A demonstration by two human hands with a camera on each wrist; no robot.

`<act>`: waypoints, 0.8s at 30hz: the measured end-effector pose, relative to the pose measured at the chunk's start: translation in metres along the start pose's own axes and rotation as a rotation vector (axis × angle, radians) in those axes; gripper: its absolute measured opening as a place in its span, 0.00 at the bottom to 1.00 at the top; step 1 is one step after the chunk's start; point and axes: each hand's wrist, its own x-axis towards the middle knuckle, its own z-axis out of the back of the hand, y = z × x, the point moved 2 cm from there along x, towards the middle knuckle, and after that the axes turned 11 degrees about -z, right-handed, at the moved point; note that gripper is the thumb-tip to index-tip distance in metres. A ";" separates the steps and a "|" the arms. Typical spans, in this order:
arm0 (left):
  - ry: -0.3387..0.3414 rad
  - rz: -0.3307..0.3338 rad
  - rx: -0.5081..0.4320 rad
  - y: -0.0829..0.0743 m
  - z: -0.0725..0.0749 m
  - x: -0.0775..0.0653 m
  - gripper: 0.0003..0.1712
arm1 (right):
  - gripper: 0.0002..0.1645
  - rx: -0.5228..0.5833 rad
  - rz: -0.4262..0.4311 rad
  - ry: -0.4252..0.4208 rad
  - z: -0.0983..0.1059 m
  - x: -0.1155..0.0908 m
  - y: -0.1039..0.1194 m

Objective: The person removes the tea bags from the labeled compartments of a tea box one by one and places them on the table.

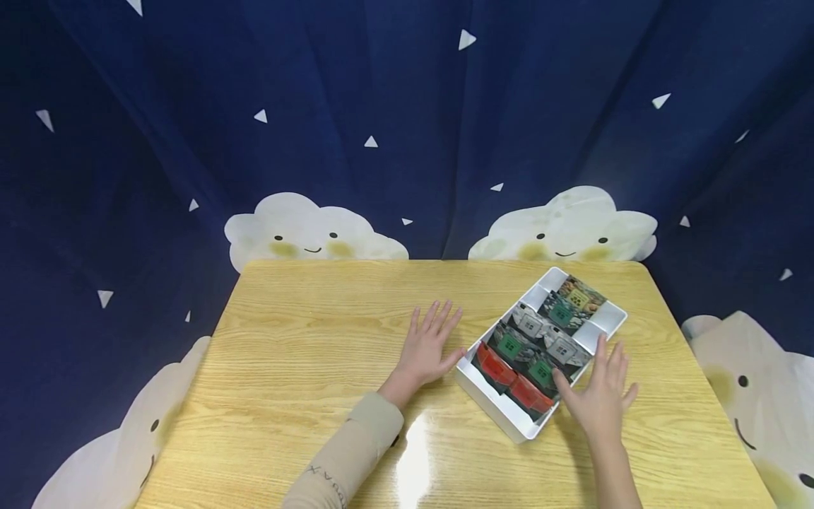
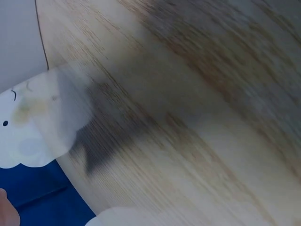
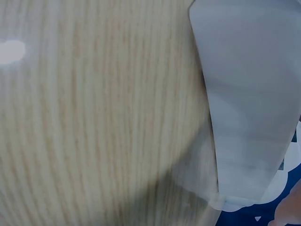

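A white open box (image 1: 488,404) sits slanted on the right half of the table. Inside it, a pair of red packets (image 1: 494,365) stands at the near end. Behind them come dark packets with green labels (image 1: 509,345), then grey ones (image 1: 529,322). At the far end lie a green-labelled packet (image 1: 562,313) and a yellow-labelled one (image 1: 577,298). My left hand (image 1: 425,351) is spread palm down, its thumb tip right at the box's left corner. On the opposite side my right hand (image 1: 599,401) has its fingers spread, thumb and index overlapping the box's right rim.
The wooden table (image 1: 305,367) reaches a dark blue curtain (image 1: 407,106) with cloud prints behind and at both sides. In the right wrist view the box's outer wall (image 3: 249,108) fills the right part. A shadow falls across the wood in the left wrist view.
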 end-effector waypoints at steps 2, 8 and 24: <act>0.022 -0.008 -0.010 -0.002 -0.001 0.002 0.42 | 0.61 -0.001 -0.008 0.013 -0.002 -0.002 -0.001; 0.071 -0.047 -0.018 -0.006 -0.003 0.006 0.41 | 0.63 -0.015 -0.039 0.038 -0.006 -0.005 -0.007; 0.252 -0.135 -0.040 -0.010 -0.002 0.027 0.38 | 0.66 -0.011 -0.172 0.151 -0.011 -0.006 -0.005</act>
